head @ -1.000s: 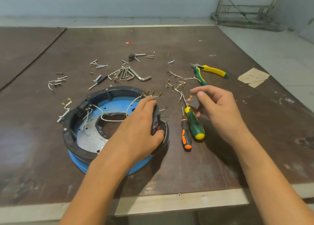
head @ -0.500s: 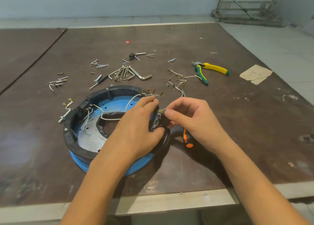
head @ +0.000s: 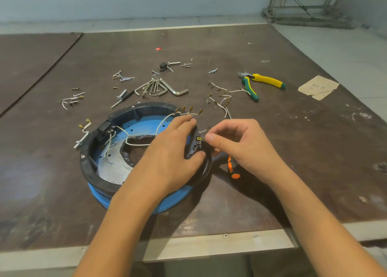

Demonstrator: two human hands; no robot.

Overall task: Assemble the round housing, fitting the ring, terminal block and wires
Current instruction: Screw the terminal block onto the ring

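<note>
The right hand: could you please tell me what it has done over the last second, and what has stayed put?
The right hand moved left from above the screwdrivers to the right rim of the housing, where it now pinches at the terminal block. The left hand kept its grip on that block; the housing, pliers and loose screws stayed put.

A workshop — the scuffed brown table (head: 314, 172), metal-trimmed along its near edge, carries loose screws (head: 122, 77), a fan of hex keys (head: 159, 88), pliers (head: 257, 82) toward the right edge, a screwdriver (head: 232, 168) and short brass-tipped wires (head: 225, 107) scattered mid-surface. Beyond the far edge are a bare pale wall (head: 146, 0) and grey floor (head: 345, 53) — a metal frame (head: 303, 2) stands off the far right corner.
</note>
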